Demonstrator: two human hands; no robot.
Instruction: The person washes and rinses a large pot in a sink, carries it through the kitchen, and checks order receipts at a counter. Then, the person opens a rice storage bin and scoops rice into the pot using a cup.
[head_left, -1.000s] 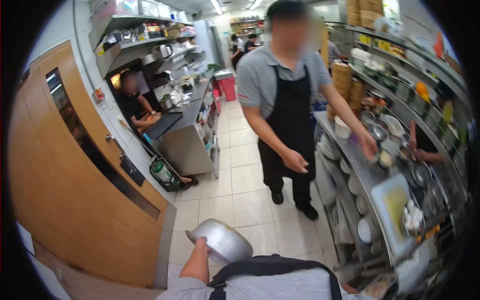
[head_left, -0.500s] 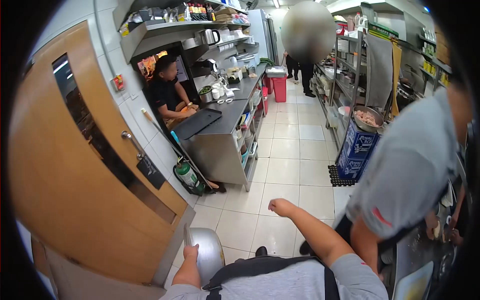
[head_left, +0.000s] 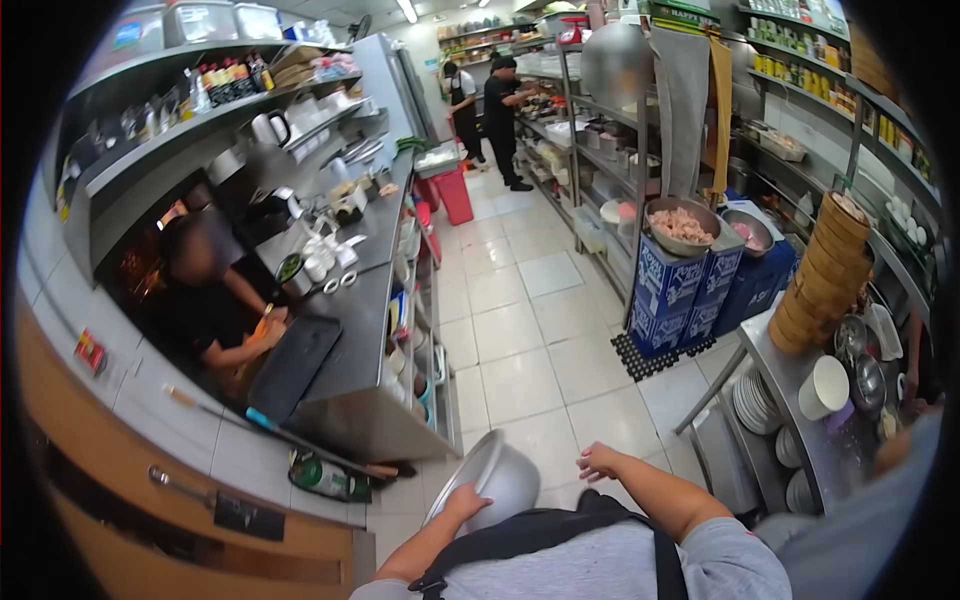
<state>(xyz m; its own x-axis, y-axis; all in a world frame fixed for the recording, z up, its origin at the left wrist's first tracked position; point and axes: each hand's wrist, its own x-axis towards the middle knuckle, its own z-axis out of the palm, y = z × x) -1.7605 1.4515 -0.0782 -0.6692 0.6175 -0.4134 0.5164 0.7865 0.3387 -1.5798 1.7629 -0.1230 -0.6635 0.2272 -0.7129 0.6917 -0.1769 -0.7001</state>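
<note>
My left hand [head_left: 466,503] grips the rim of a large metal bowl [head_left: 508,486], thumb on the outside wall. The bowl is tilted on its side in front of my waist, and most of its inside is hidden. To the right of it, my right hand [head_left: 600,460] hangs in the air over the tiled floor, fingers loosely apart and nothing in them. Neither hand touches the counters.
Left, a steel counter [head_left: 350,400] bears a black tray [head_left: 293,367]; a person [head_left: 215,300] leans in behind it. Right, bamboo steamers [head_left: 820,275] stand near a close co-worker's sleeve [head_left: 860,530]. Blue crates [head_left: 660,290] carry a bowl of raw meat [head_left: 682,226]. Two people work farther back.
My view has turned and tilted, bringing the right-hand table and steamers into sight. The bowl stays in my left hand. My right hand's fingers have loosened. The co-worker beside me has shifted lower right.
</note>
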